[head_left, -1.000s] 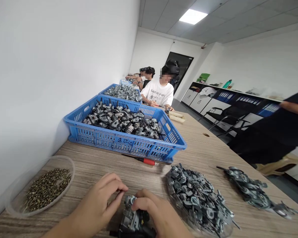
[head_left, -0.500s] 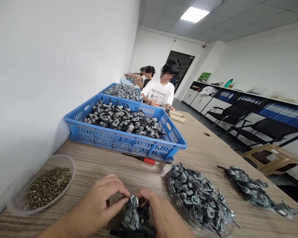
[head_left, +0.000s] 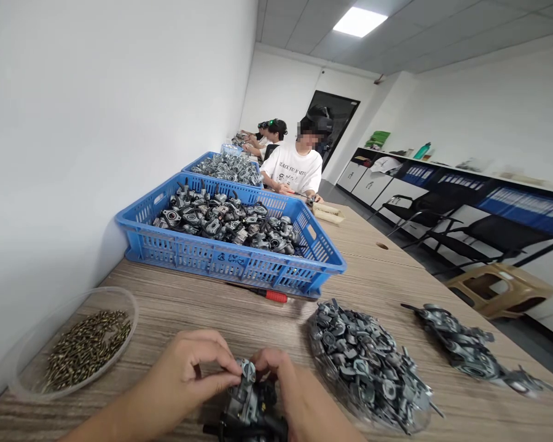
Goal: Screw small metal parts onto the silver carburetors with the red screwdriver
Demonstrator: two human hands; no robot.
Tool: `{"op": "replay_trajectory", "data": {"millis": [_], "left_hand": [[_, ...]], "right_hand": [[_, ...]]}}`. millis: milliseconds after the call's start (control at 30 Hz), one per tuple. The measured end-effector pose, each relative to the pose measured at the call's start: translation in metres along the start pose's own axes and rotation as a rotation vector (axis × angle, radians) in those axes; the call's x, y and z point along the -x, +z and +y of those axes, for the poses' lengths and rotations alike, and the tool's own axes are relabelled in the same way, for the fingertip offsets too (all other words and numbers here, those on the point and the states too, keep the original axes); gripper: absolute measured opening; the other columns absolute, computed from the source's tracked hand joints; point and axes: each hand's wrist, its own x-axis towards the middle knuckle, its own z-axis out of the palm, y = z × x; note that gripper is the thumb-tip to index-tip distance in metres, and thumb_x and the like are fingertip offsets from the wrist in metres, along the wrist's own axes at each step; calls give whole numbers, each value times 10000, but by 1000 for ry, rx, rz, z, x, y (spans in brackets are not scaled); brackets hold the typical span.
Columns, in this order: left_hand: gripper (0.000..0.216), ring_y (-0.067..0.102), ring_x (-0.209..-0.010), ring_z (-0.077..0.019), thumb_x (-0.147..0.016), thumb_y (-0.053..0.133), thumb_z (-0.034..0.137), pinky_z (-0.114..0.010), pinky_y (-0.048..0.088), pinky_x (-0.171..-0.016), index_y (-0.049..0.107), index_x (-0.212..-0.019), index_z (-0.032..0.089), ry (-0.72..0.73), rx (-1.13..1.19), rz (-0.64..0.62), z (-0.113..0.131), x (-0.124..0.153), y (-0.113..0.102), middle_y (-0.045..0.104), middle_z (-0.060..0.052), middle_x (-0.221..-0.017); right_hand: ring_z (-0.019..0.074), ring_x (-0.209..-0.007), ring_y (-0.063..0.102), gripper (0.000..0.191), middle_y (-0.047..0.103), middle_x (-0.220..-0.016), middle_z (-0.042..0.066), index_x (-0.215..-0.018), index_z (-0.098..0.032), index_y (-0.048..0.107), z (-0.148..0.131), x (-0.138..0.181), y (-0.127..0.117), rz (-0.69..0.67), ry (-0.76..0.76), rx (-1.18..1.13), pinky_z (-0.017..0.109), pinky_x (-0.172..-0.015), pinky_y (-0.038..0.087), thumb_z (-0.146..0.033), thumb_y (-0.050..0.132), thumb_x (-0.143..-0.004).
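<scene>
A dark grey metal carburetor (head_left: 246,405) is between my hands at the bottom middle. My left hand (head_left: 198,368) pinches with thumb and forefinger at a small metal part (head_left: 247,369) on its upper end. From the other side my right hand (head_left: 283,383) curls its fingers around the carburetor; the fingertips are partly hidden behind it. To the right stands a clear round tub (head_left: 325,368) heaped with small grey metal lever parts (head_left: 364,362). At the left lies a clear plastic bowl (head_left: 133,313) with many brass-coloured screws (head_left: 90,347).
A blue crate (head_left: 188,248) full of carburetors (head_left: 225,218) stands ahead, with a red-handled screwdriver (head_left: 276,296) along its front. More carburetors (head_left: 465,344) lie on the right. A second blue crate (head_left: 188,167) and a seated co-worker (head_left: 292,166) are farther off. The wall borders the left.
Both hands stay at the carburetor with nearly the same grip. The left fingers have shifted slightly at its upper end. The view has moved a little.
</scene>
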Motion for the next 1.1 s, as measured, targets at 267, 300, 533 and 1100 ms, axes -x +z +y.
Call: {"op": "replay_trajectory", "data": {"millis": [267, 300, 533, 1100], "left_hand": [[102, 768, -840, -197, -918, 807, 186, -270, 547, -807, 890, -904, 243, -6, -44, 19, 0, 1, 3, 826, -34, -909], [97, 763, -831, -196, -915, 804, 188, -271, 550, -809, 884, -901, 241, -10, -53, 25, 1, 1, 4, 826, -34, -911], [98, 730, -792, -189, -924, 755, 198, -261, 535, -759, 839, -885, 227, -33, -109, 20, 1, 1, 7, 803, -30, -878], [94, 715, -770, -201, -866, 762, 260, -233, 464, -610, 847, -884, 224, -164, -50, 50, -5, 3, 14, 806, -35, -852]], "right_hand": [[326, -1390, 636, 598, 660, -1478, 180, -1542, -213, 494, -1, -3, -4, 61, -113, -78, 454, -1179, 517, -398, 720, -1020], [316, -1419, 617, 531, 653, -1497, 168, -1545, -235, 506, -3, -3, -5, 86, -117, -74, 457, -1196, 507, -356, 664, -1053], [226, -1128, 725, 293, 747, -1241, 72, -1373, -317, 678, -7, -11, -7, 253, -100, -127, 350, -993, 603, -280, 598, -1094], [194, -866, 686, 160, 711, -950, 51, -1039, -220, 827, -15, -26, -5, 242, -3, -362, 302, -782, 543, -351, 736, -1030]]}}
